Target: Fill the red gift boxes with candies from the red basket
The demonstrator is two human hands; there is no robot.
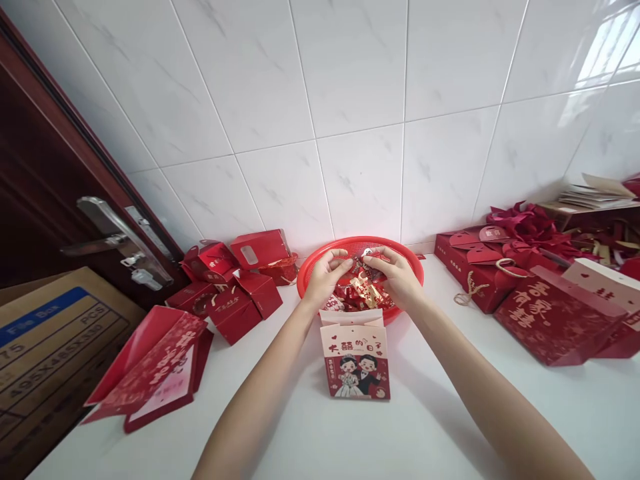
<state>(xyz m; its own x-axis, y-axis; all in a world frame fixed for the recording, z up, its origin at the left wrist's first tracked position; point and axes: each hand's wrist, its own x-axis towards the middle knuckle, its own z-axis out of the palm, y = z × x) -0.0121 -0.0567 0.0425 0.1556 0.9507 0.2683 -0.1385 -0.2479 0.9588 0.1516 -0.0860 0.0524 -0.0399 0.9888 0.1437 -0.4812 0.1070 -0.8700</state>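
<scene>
Many wrapped sweets [367, 292] lie heaped in the red basket [360, 244], where our left hand [325, 275] and right hand [399, 273] hover half-curled; we cannot tell if either grip holds one. Light touches serve us best, wrists clear of the standing paper box [356, 363] in front on the tabletop [360, 440].

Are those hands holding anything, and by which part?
It cannot be told: the left hand and right hand are over the red basket, but anything pinched blends into the shiny packets below.
</scene>
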